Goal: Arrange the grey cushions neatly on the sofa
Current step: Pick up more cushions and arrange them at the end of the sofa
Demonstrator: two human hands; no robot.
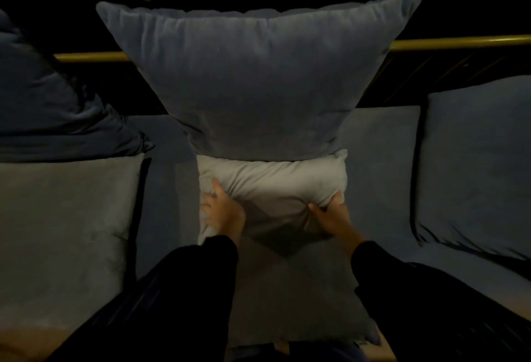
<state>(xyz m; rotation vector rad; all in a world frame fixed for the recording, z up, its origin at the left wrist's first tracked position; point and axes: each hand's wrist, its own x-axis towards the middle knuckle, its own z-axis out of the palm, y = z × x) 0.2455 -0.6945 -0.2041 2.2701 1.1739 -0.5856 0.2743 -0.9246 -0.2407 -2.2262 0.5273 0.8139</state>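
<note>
A light grey cushion (273,180) lies in the middle of the sofa seat (382,160). My left hand (222,212) grips its left side and my right hand (330,218) pinches its right side. Behind it a large blue-grey cushion (258,79) stands upright against the sofa back, its lower edge resting on the light grey one. Another grey cushion (63,232) lies flat at the left. A blue-grey cushion (477,166) leans at the right. A dark blue cushion (43,102) sits at the back left.
A brass-coloured rail (459,42) runs along the sofa's back. Beyond it everything is dark. My black sleeves (172,289) fill the lower part of the view.
</note>
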